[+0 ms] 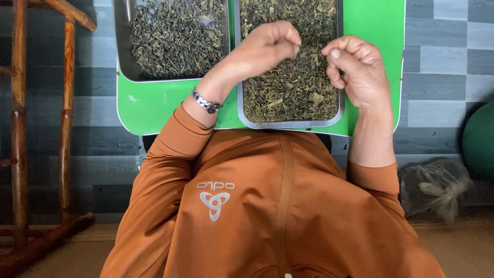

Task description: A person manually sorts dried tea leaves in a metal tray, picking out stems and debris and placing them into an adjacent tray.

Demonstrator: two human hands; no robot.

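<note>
Two metal trays of dried green leaves sit on a green table (149, 105). The left tray (123, 46) holds darker leaves, the right tray (290, 123) lighter, coarser ones. My left hand (267, 44) hovers over the right tray with fingers curled into a loose fist, fingertips pinched near a tiny bit of leaf. My right hand (357, 67) is beside it over the tray's right edge, fingers curled, thumb against forefinger. Whether either pinch holds a leaf is too small to tell. A metal bracelet (206, 102) circles my left wrist.
A wooden chair frame (20, 128) stands at the left. A tied clear plastic bag (435, 188) lies on the floor at the right, next to a dark green round object (481, 139). My orange jacket fills the lower middle.
</note>
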